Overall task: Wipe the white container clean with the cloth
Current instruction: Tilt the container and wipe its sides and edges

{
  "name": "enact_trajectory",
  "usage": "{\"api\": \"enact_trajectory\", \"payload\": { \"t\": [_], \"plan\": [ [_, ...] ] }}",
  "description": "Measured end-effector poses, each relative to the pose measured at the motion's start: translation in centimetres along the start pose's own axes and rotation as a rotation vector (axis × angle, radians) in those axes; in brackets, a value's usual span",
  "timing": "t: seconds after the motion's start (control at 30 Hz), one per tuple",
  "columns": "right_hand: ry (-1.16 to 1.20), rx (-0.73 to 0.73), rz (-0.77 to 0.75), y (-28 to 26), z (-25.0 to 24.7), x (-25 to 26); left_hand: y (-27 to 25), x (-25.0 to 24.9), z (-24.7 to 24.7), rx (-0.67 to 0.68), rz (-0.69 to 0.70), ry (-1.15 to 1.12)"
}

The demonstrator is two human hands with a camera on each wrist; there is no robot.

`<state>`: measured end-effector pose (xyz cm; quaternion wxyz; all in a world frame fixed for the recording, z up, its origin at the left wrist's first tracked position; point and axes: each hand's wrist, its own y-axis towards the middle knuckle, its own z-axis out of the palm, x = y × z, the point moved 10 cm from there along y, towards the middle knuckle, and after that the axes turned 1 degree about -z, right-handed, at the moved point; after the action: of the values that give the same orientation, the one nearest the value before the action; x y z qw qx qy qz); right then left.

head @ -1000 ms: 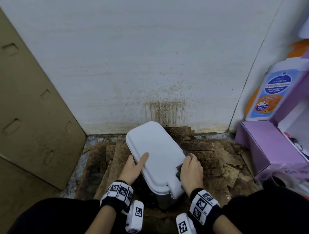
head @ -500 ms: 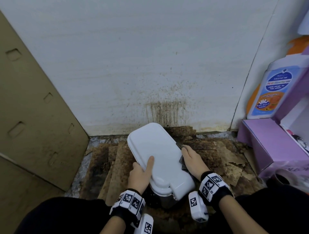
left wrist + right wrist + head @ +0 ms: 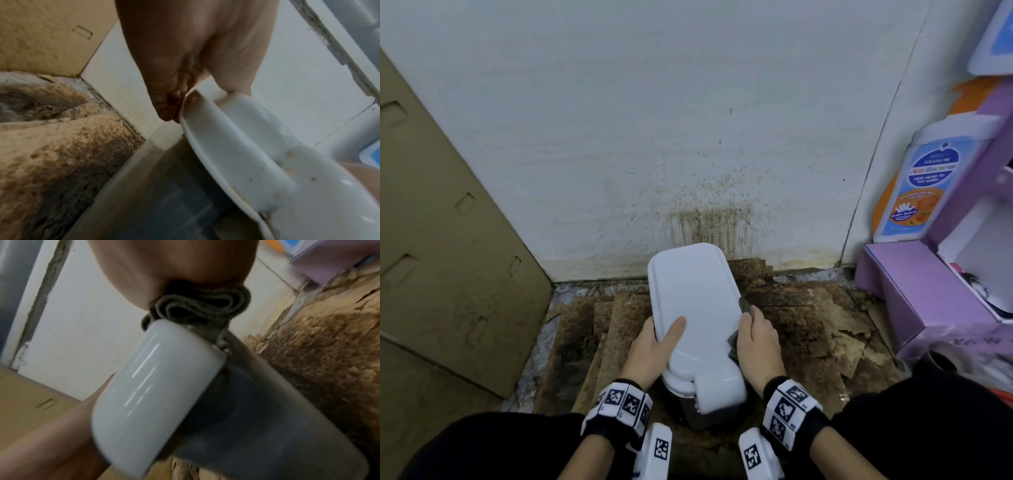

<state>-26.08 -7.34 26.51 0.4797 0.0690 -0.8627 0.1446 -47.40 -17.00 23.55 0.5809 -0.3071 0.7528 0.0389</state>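
Observation:
The white container [image 3: 698, 308] stands on the stained floor in the head view, its white lid facing up and its clear body [image 3: 257, 426] below. My left hand [image 3: 654, 342] grips the lid's left edge [image 3: 205, 138], thumb on top and fingers curled under the rim. On the right side, my right hand [image 3: 755, 346] holds a bunched dark grey cloth [image 3: 743, 306] against the container's edge. In the right wrist view the folded cloth [image 3: 201, 305] sits pressed between palm and the white latch end [image 3: 154, 394].
Stained, peeling brown boards [image 3: 825, 329] cover the floor. A white wall [image 3: 654, 137] with a brown streak stands close behind. Cardboard [image 3: 441, 257] leans at the left. A purple box [image 3: 914, 294] and a wash bottle [image 3: 921, 185] stand at the right.
My right hand with the cloth slid forward along the container's right edge and then back toward me. The left hand shifted its grip slightly on the left edge.

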Motion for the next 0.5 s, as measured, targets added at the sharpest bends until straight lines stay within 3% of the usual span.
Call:
{"api": "enact_trajectory", "payload": {
  "t": [0.13,0.5],
  "plan": [
    [0.008,-0.094,0.010,-1.4,-0.1,-0.1,0.2,-0.9,0.1,0.096,0.034,-0.010],
    [0.100,-0.084,0.071,-2.0,1.0,-1.3,1.0,-0.6,0.3,0.149,0.028,0.072]
  ]
}}
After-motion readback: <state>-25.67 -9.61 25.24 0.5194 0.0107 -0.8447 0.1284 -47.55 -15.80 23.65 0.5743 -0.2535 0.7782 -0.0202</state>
